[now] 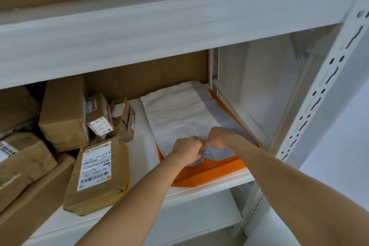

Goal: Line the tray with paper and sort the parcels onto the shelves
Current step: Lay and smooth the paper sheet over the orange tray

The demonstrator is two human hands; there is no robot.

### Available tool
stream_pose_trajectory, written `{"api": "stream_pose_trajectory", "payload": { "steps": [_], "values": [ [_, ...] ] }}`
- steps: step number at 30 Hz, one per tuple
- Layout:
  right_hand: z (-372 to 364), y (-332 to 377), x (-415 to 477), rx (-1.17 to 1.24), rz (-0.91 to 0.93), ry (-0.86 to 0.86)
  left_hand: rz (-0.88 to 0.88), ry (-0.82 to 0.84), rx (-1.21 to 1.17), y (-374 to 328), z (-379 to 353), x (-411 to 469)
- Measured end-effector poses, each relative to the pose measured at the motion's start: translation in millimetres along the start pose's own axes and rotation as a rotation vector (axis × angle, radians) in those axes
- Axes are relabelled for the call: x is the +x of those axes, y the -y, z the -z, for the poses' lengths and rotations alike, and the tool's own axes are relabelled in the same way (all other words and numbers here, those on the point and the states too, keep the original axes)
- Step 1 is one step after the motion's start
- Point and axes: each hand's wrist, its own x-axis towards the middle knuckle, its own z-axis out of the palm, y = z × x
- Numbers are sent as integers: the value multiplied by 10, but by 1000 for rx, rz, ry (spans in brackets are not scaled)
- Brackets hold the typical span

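Left hand (186, 149) and right hand (218, 137) — both pinching white paper (175, 114) in orange tray (211, 173) — parcels (97, 175) alongside on shelf (141, 142).

Fingertips of the left grip (186, 151) and right grip (218, 138) curl out of sight under the knuckles where they pinch the near edge of the white paper (175, 112); that paper and a grey sheet (221, 152) cover almost all the floor of the orange tray (209, 175), and the left forearm hides its near left corner; the shelf beam (139, 42) is smeared with blur and hides the tops of the parcels (63, 114); the leftmost parcels run off the frame edge; most small print on the label (95, 166) is illegible; both forearms are cut by the bottom edge.
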Motion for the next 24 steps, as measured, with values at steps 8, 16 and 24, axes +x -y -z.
{"api": "stream_pose_trajectory", "payload": {
  "steps": [8,16,24],
  "values": [
    [48,-141,-127,-142,225,-66,115,30,-419,257,267,-56],
    [159,11,-179,-315,132,62,159,279,-568,147,325,-144],
    [-18,-33,-189,-195,14,248,112,595,-332,-216,270,-268]
  ]
}}
